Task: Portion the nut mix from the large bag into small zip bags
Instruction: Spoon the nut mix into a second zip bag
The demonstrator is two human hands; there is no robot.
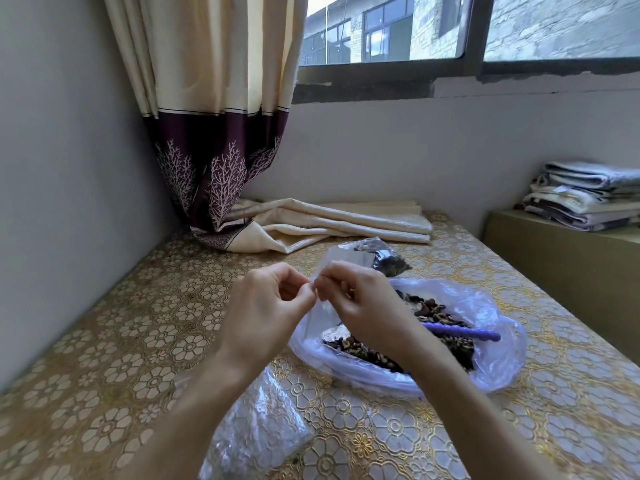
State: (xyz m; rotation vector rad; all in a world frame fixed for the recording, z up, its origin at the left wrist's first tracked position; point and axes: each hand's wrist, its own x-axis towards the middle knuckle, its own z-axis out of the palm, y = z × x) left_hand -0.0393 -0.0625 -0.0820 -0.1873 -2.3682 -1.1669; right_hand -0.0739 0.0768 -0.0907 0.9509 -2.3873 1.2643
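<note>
A large pale plastic bag (485,362) lies open on the table, with the dark nut mix (367,351) inside and a purple scoop handle (464,332) resting on the nuts. Above its left side I hold a small clear zip bag (320,313) upright. My left hand (266,299) pinches its top edge from the left, and my right hand (360,299) pinches the same edge from the right. A filled small bag (384,259) lies behind my hands. A stack of empty clear zip bags (256,427) lies near the front edge, partly under my left forearm.
The table (138,323) has a gold floral cover and stands in a corner against the walls. A cream curtain (311,220) drapes onto its far side. Folded linens (585,192) sit on a ledge at the right.
</note>
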